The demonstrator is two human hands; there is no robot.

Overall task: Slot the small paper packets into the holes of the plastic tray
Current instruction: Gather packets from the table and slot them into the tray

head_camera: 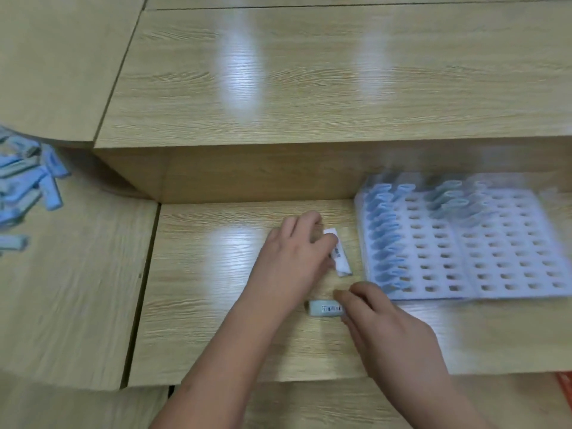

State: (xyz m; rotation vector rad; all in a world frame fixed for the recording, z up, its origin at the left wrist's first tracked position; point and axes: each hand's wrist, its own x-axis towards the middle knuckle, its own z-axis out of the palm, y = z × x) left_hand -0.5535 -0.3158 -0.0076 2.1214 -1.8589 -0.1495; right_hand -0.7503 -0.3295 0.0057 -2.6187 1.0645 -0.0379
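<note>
A white plastic tray [507,252] with many holes lies on the desk at the right. Its left column and part of its far rows hold several blue paper packets [382,243]. Just left of the tray, my left hand [291,258] curls over a white packet [340,258] lying on the desk, fingers on its left edge. Nearer to me, a second pale packet [325,308] with a barcode lies flat, and my right hand [390,323] touches its right end with its fingertips. The frame is motion-blurred.
A heap of several blue packets [28,181] lies on the adjoining desk at the far left. A raised wooden shelf [309,88] runs behind the work area. Something orange [565,385] shows at the lower right edge.
</note>
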